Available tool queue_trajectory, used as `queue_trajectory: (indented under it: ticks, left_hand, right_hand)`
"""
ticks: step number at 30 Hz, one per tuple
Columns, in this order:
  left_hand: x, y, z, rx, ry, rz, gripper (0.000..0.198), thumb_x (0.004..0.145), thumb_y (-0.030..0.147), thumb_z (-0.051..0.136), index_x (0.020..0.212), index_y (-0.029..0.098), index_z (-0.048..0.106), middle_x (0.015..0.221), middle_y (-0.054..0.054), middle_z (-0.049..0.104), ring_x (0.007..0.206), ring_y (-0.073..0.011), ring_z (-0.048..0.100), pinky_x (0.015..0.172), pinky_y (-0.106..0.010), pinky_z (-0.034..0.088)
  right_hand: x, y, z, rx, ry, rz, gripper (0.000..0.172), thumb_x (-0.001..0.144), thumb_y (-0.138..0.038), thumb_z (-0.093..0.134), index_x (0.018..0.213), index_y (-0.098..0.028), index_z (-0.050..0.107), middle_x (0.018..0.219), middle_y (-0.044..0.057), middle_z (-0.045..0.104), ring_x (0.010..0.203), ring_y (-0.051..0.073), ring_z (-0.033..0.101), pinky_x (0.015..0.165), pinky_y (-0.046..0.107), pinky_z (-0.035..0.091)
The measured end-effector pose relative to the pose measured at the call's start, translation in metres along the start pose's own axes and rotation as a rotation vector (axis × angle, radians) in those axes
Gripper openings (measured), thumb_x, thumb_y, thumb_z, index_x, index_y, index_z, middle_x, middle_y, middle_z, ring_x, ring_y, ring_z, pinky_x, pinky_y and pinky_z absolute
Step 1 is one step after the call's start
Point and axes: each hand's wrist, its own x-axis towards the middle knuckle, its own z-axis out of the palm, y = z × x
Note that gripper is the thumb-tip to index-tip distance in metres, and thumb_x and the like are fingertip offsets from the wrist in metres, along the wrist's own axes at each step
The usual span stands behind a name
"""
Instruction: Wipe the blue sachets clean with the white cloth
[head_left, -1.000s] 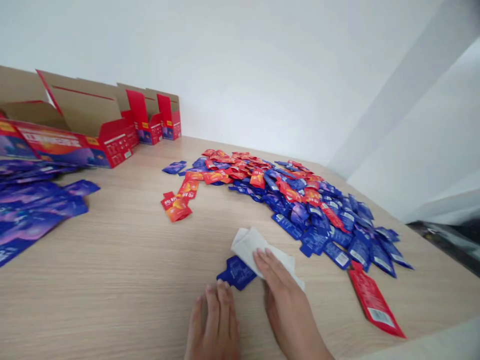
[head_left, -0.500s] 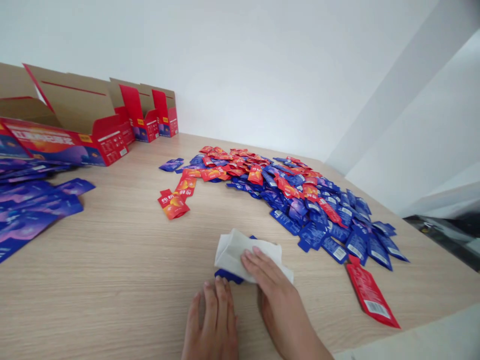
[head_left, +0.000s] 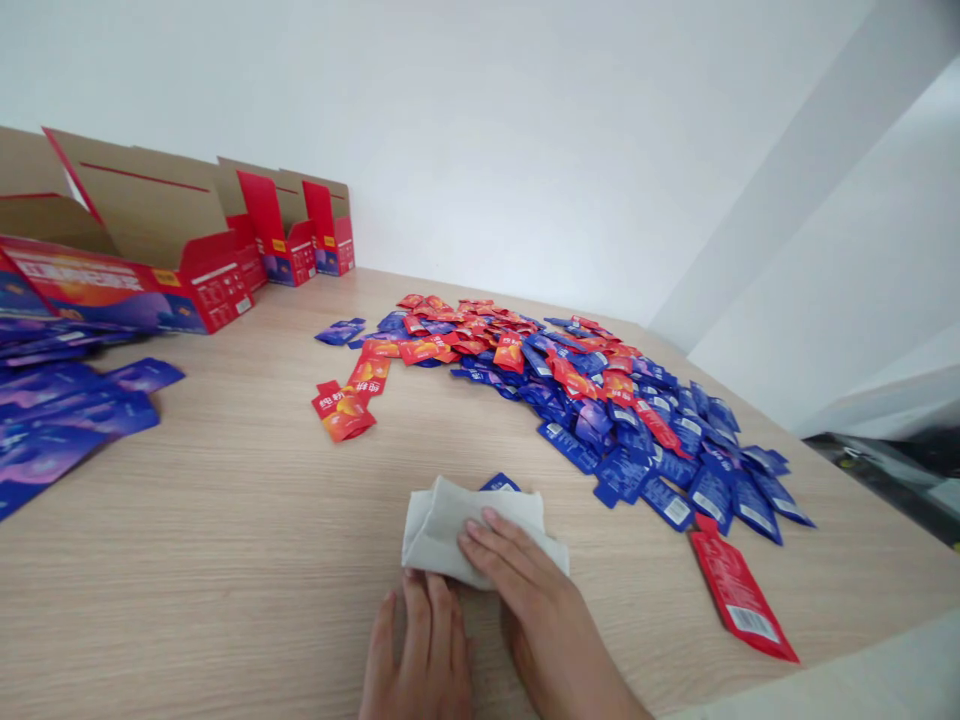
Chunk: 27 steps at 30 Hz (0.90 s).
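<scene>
My right hand [head_left: 525,590] lies flat, fingers stretched, on a folded white cloth [head_left: 450,515] spread on the wooden table [head_left: 225,560]. The cloth covers a blue sachet [head_left: 501,483]; only its top corner shows. My left hand [head_left: 420,650] rests flat on the table just below the cloth, fingertips touching its near edge, holding nothing.
A big heap of blue and red sachets [head_left: 600,400] spreads across the middle and right. A lone red sachet [head_left: 739,595] lies near the right edge, two red ones [head_left: 345,405] at centre left. Open red cartons [head_left: 150,260] stand at the back left, flat blue packs [head_left: 60,420] at left.
My right hand slid the white cloth leftward and toward me over the blue sachet, which is now almost hidden. My left hand stayed in place.
</scene>
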Motion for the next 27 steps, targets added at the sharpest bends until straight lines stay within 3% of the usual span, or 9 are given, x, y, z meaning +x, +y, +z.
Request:
queue_trajectory:
  ticks: [4,7,11,13,15,18,22,24,27]
  left_hand:
    - [-0.001,0.003,0.003,-0.014,0.001,-0.031,0.038,0.098,0.033,0.056,0.126,0.016,0.077,0.13,-0.01,0.079,0.12,-0.0268,0.069,0.104,-0.043,0.05]
    - [-0.003,0.006,0.005,-0.006,-0.003,-0.048,0.038,0.098,0.034,0.057,0.125,0.017,0.077,0.13,-0.01,0.078,0.121,-0.0272,0.069,0.104,-0.043,0.051]
    - [-0.003,0.007,0.005,0.017,-0.004,-0.04,0.037,0.098,0.033,0.056,0.123,0.018,0.078,0.128,-0.01,0.079,0.121,-0.0273,0.068,0.105,-0.043,0.051]
    - [-0.003,0.005,0.004,0.008,-0.017,-0.024,0.032,0.097,0.028,0.057,0.117,0.02,0.081,0.12,-0.008,0.081,0.116,-0.0263,0.07,0.104,-0.043,0.051]
    - [-0.003,0.003,0.003,0.0,-0.035,-0.011,0.031,0.097,0.027,0.057,0.116,0.02,0.081,0.118,-0.008,0.082,0.115,-0.0261,0.07,0.104,-0.043,0.052]
    - [-0.003,0.002,0.002,-0.004,-0.041,-0.018,0.038,0.099,0.032,0.055,0.126,0.017,0.077,0.13,-0.01,0.078,0.122,-0.027,0.068,0.104,-0.043,0.052]
    - [-0.004,0.005,0.004,-0.009,-0.016,-0.029,0.04,0.099,0.034,0.056,0.128,0.015,0.075,0.132,-0.011,0.077,0.122,-0.0281,0.068,0.107,-0.043,0.05]
    - [-0.005,0.007,0.006,-0.023,0.002,-0.041,0.04,0.098,0.033,0.058,0.129,0.014,0.075,0.132,-0.012,0.077,0.122,-0.0285,0.068,0.108,-0.043,0.049]
    - [-0.005,0.007,0.006,-0.037,0.0,-0.038,0.041,0.098,0.033,0.056,0.129,0.013,0.075,0.132,-0.013,0.077,0.123,-0.0293,0.068,0.108,-0.044,0.049]
  right_hand:
    - [-0.009,0.046,-0.015,-0.081,0.072,0.282,0.083,0.081,0.01,0.039,0.155,-0.02,0.058,0.16,0.008,0.057,0.152,0.023,0.05,0.126,0.05,0.043]
    - [-0.014,0.061,-0.026,-0.101,0.126,0.368,0.077,0.083,0.008,0.04,0.151,-0.02,0.064,0.155,0.01,0.062,0.147,0.025,0.056,0.125,0.052,0.045]
    - [-0.007,0.025,-0.019,0.0,0.14,0.173,0.07,0.093,0.002,0.042,0.154,-0.025,0.06,0.156,0.006,0.062,0.149,0.022,0.054,0.122,0.045,0.049]
    - [0.001,0.006,-0.01,0.04,0.06,0.016,0.078,0.087,0.006,0.042,0.157,-0.026,0.057,0.158,0.002,0.061,0.153,0.019,0.049,0.124,0.041,0.047]
    - [0.007,0.001,-0.004,0.042,-0.002,-0.046,0.088,0.079,0.011,0.041,0.157,-0.027,0.057,0.157,0.0,0.061,0.154,0.017,0.047,0.126,0.04,0.044]
    - [0.009,0.027,-0.005,0.0,0.012,0.096,0.091,0.075,0.013,0.038,0.156,-0.025,0.057,0.159,0.002,0.059,0.154,0.019,0.047,0.128,0.047,0.042]
    - [0.004,0.065,-0.019,-0.072,0.087,0.335,0.082,0.079,0.012,0.04,0.152,-0.019,0.063,0.156,0.01,0.061,0.15,0.026,0.053,0.127,0.055,0.042]
    - [0.003,0.061,-0.022,-0.051,0.106,0.325,0.075,0.085,0.009,0.041,0.15,-0.021,0.065,0.154,0.009,0.063,0.147,0.025,0.057,0.126,0.053,0.043]
    - [0.004,0.032,-0.018,0.018,0.063,0.135,0.074,0.09,0.006,0.041,0.154,-0.025,0.06,0.156,0.006,0.062,0.149,0.021,0.054,0.125,0.047,0.045]
